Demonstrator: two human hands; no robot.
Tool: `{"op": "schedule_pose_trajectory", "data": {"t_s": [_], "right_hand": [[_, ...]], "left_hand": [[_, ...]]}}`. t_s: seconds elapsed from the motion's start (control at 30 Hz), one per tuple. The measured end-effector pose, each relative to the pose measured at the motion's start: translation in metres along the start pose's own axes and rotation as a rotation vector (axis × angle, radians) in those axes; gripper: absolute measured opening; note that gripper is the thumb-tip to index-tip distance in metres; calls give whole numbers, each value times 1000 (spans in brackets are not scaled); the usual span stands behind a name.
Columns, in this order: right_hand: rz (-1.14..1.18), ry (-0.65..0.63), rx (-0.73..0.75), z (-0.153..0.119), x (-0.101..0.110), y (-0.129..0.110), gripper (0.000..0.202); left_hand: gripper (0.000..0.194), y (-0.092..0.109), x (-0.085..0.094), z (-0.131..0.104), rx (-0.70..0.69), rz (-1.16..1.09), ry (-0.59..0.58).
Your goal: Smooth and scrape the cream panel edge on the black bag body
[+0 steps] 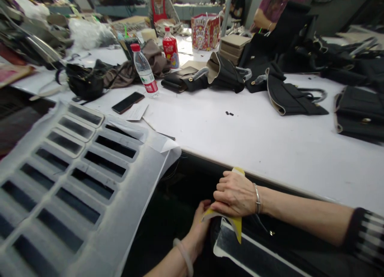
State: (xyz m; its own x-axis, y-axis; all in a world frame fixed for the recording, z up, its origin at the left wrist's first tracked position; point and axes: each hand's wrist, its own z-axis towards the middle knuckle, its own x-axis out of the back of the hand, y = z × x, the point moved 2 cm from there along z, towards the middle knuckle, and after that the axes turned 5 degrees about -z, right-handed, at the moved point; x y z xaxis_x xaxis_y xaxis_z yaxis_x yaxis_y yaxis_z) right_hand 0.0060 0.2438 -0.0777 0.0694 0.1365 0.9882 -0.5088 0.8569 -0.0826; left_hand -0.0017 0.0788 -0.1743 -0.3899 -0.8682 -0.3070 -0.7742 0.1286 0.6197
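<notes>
My right hand (235, 193), a bangle at its wrist, is closed on a bent yellow sheet (236, 225) with a paler underside. Below the sheet, a black bag (288, 243) lies low by the table edge, with a small gold fitting and a long dark panel (237, 247) bordered in white. My left hand (198, 227), wearing a pale bangle, curls at the near end of the bag beside the sheet. Some of its fingers are hidden behind the sheet and my right hand.
A grey slotted tray (120, 193) stands at left. On the white table (204, 129) are a phone (128, 102), a water bottle (145, 72), a red bottle (171, 49) and several black bags (292, 95). Other people (163, 9) are at the back.
</notes>
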Motion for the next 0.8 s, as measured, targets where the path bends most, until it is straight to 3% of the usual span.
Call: {"op": "schedule_pose_trajectory", "data": {"t_s": [0.07,0.13,0.23,0.33,0.47,0.8], "right_hand": [[2,20,9,0,0,0,48],[9,24,17,0,-1,1,48],[24,9,34,1,-1,2,49],[30,-10,49,1,-2,2,49],[20,-19,42,-1,-3,0,47],[15,-62,56,-8,-4,0,47]], "left_hand": [[58,17,12,-15,-124,-11,8],[59,37,16,-36,-256,109,-71],[59,63,7,-66,-391,558,-214],[47,75,-7,-80,-450,793,-207],[26,74,-16,-80,-472,883,-173],[19,60,-11,-78,-482,948,-159]]}}
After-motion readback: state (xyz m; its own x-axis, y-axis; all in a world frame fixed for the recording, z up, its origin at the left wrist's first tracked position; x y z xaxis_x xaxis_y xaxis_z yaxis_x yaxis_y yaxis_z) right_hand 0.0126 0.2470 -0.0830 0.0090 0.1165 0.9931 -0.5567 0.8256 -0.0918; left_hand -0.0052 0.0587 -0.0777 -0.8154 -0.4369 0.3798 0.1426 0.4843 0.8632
